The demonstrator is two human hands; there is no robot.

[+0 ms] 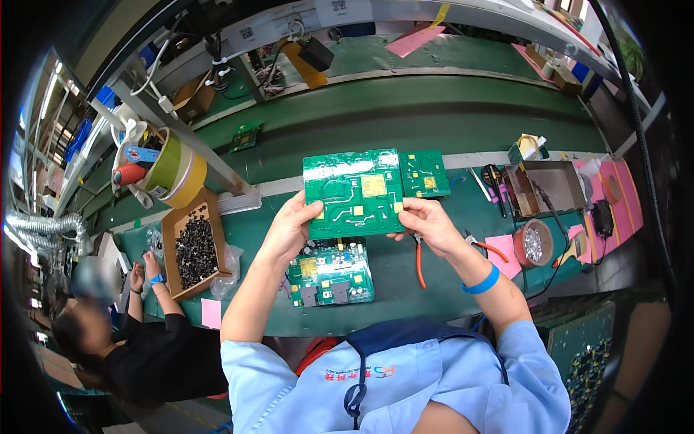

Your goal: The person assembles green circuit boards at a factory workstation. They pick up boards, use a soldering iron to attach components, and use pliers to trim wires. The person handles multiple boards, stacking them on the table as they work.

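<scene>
A green circuit board (340, 206) is held up flat above the bench by its two side edges. My left hand (288, 224) pinches the left edge, thumb on top. Gripping the right edge is my right hand (434, 226), with a blue band on its wrist. Just behind the held board lies a smaller green board (426, 172). Below it, a third board with tall black components (336, 278) rests on the bench, its upper part covered by the held one. Orange-handled pliers (420, 264) lie close to my right hand, and a second orange-handled pair (491, 248) is partly behind my right wrist.
A cardboard box of small black parts (195, 249) stands at the left, beside a co-worker (159, 347) in black. To the right are a round tub of metal bits (533, 244), a brown tray (553, 186) and pink sheets (504, 253). A yellow-green bucket (176, 173) hangs back left.
</scene>
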